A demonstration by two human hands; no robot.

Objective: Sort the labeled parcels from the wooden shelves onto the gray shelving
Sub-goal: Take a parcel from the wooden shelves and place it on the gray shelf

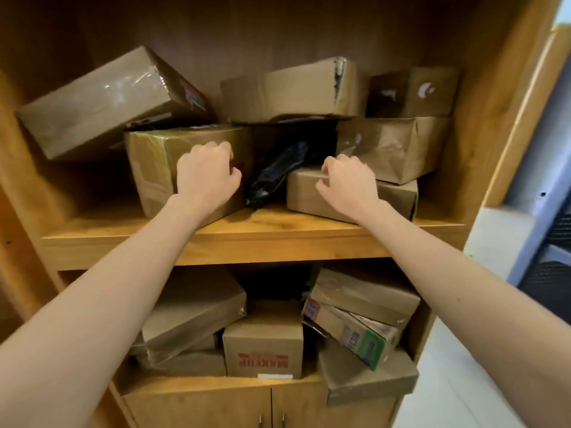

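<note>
up on the wooden shelf (216,242), both hands reach in among the parcels. the left hand (205,171) has its fingers (216,149) curled against the front face of the taped box (160,168), which stands just under the knuckles; whether they truly grip it or only rest there, i cannot tell. the right hand (347,180) has its fingers (332,163) curled over the top edge of the flat box (395,196), which lies directly beneath and to the right of them. between the two sets of fingers sits a black plastic bag (278,174), touching neither hand as far as shows. above the left fingers a large tilted box (102,100) leans on the taped box; above the right fingers a wrinkled wrapped parcel (392,146) rests on the flat box. well below the fingers, the lower shelf holds more boxes, one marked box (262,344) printed in red upside down.
</note>
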